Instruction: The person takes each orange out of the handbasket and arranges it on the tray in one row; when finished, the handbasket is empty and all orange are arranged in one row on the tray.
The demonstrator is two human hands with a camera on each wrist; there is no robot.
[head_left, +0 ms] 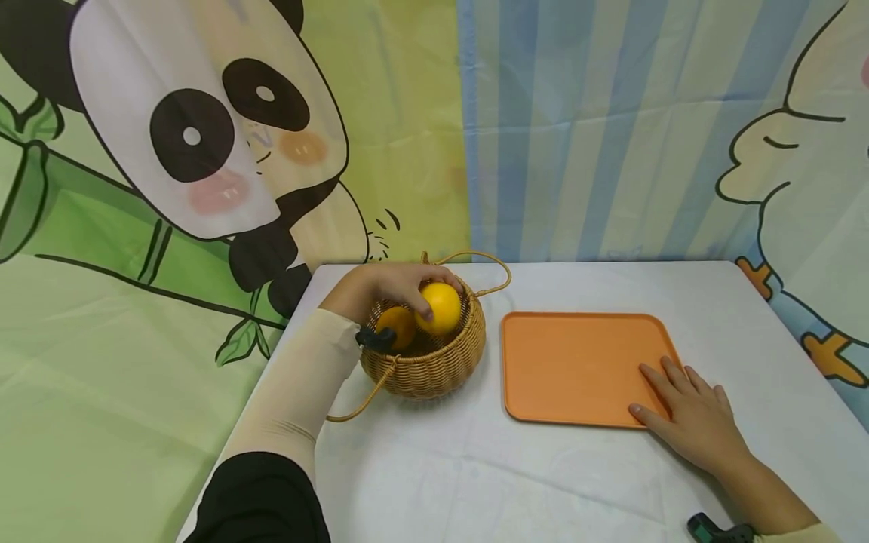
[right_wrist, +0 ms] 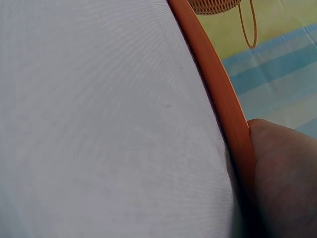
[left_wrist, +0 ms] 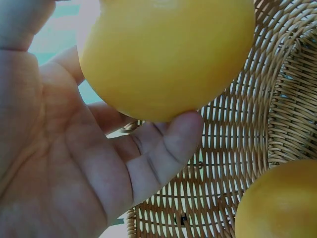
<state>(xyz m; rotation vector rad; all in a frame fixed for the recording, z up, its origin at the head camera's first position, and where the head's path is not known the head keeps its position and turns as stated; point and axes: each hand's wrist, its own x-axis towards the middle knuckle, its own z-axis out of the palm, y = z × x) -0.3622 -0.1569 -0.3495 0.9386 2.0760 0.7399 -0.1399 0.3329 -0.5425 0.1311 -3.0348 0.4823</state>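
Note:
My left hand (head_left: pixel 394 285) reaches over the wicker basket (head_left: pixel 437 377) and grips a smooth, round yellow ball (head_left: pixel 443 308) at the basket's inner right side. In the left wrist view, fingers (left_wrist: pixel 185 131) curl beneath this ball (left_wrist: pixel 168 59). A second, darker orange-yellow ball (head_left: pixel 397 327) lies in the basket under my left wrist. At the front right corner of the orange tray (head_left: pixel 577 366), my right hand (head_left: pixel 699 418) rests with its fingers spread over the rim. The right wrist view shows the tray's edge (right_wrist: pixel 223 89) with part of that hand (right_wrist: pixel 287 183) against it.
The basket and tray stand side by side on a white-covered table (head_left: pixel 489 475). One basket handle (head_left: pixel 502 271) loops out at the back right; the other handle (head_left: pixel 360 407) droops at the front left. A patterned curtain (head_left: pixel 577 151) hangs behind the table.

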